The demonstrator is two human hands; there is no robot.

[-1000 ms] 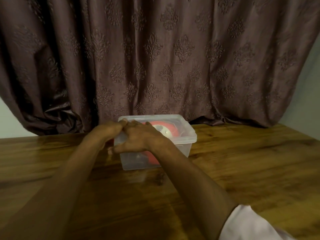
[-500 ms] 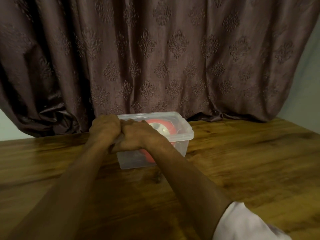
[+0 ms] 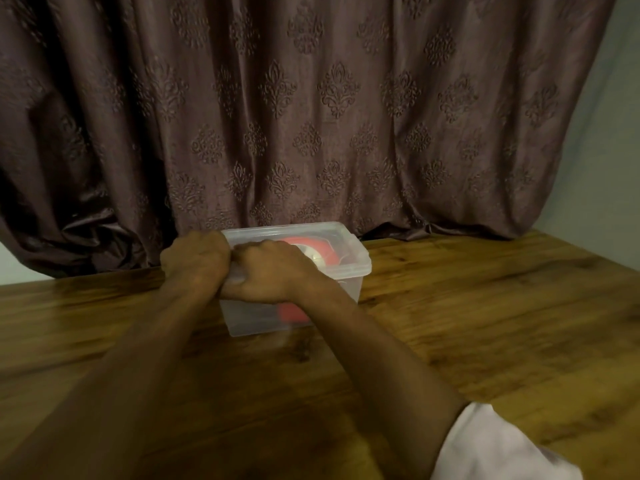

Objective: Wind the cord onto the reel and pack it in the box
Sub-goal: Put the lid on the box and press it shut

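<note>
Both hands are bunching more tightly at the near-left corner of the box [image 3: 349,271] than a second ago, the left hand [image 3: 195,263] now curling over that corner where before its fingers were lying flatter along the rim. Left fingers are folding down around the corner edge in a loose fist; the right hand [image 3: 273,271] is lying across the lid [image 3: 284,230], fingers pressed together and flat, thumb tucking under the rim. Inside, the red reel [image 3: 311,251] is showing through the clear plastic, its lower part visible beneath the right wrist; the cord itself I cannot make out. The box is sitting on the wooden table [image 3: 485,306], close to the curtain [image 3: 311,116]. Winding and packing seem to be finished, and the person appears to be snapping the lid shut at this corner. Next, I would judge, the other corners are needing the same firm downward press, with one hand steadying the light box so it is not sliding.
</note>
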